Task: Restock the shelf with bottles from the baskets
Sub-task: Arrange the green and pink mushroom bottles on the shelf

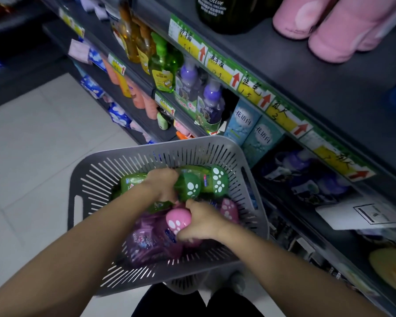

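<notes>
A grey slotted basket (96, 177) sits low in front of me, holding green and pink bottles with paw-print caps. My left hand (164, 183) is closed around a green bottle (189, 185) in the far half of the basket. My right hand (204, 221) grips a pink bottle (177, 219) by its paw-print cap, near the middle. Another green bottle (218, 180) lies beside the first. More pink bottles (229, 210) lie underneath. The dark shelf (329, 92) rises on the right.
The shelf rows carry yellow and green price tags (222, 69), green and amber pump bottles (162, 65), purple bottles (212, 101), blue boxes (241, 122) and pink bottles (329, 35) on top. White tiled floor (32, 133) spreads to the left. A second basket (188, 284) shows beneath the first.
</notes>
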A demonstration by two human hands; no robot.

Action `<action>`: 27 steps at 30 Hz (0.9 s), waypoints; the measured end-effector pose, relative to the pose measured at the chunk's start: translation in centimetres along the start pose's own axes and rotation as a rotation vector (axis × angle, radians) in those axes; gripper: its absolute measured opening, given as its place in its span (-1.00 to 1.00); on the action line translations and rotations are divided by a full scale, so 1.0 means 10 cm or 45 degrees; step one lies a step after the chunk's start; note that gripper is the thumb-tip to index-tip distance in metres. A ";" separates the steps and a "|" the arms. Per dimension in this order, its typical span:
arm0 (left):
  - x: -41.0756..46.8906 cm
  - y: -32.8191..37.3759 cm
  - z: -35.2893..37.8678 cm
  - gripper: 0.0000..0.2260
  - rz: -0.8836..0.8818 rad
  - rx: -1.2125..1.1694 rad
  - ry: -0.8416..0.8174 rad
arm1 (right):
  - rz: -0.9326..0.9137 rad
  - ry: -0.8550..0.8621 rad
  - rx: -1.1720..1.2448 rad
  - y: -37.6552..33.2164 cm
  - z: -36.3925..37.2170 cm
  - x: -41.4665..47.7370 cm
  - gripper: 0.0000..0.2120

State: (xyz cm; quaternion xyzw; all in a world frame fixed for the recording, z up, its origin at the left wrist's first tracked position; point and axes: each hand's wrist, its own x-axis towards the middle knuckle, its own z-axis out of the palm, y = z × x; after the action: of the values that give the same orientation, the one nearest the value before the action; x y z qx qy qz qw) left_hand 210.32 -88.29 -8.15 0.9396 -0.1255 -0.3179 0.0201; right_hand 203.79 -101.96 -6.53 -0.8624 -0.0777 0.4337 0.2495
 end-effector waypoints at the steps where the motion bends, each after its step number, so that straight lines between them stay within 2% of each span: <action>1: -0.04 -0.02 0.00 -0.30 -0.025 -0.065 0.033 | -0.031 0.028 -0.054 0.00 -0.05 -0.03 -0.51; 4: -0.16 -0.13 0.02 -0.22 -0.061 -0.444 0.201 | -0.109 0.056 -0.184 -0.01 -0.19 -0.12 -0.51; 7: -0.37 -0.20 -0.04 -0.29 0.021 -0.968 0.383 | -0.167 0.074 -0.236 -0.03 -0.33 -0.23 -0.50; 11: -0.69 -0.19 -0.23 -0.38 0.098 -1.327 0.574 | -0.258 0.135 -0.272 -0.17 -0.57 -0.46 -0.50; 14: -0.92 -0.11 -0.42 -0.41 0.140 -1.462 0.735 | -0.297 0.213 -0.301 -0.28 -0.80 -0.68 -0.46; 18: -1.18 -0.02 -0.81 -0.42 0.281 -1.622 0.850 | -0.277 0.316 -0.261 -0.42 -1.17 -1.09 -0.42; 27: -1.56 0.43 -1.74 -0.32 0.626 -1.496 0.960 | -0.214 0.764 -0.158 -0.51 -1.91 -2.26 -0.65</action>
State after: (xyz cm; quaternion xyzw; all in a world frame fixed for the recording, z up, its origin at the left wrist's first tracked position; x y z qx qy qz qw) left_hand 207.84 -89.33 15.49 0.7641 -0.1261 0.0254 0.6322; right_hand 205.45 -112.42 21.60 -0.9559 -0.0979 0.1322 0.2432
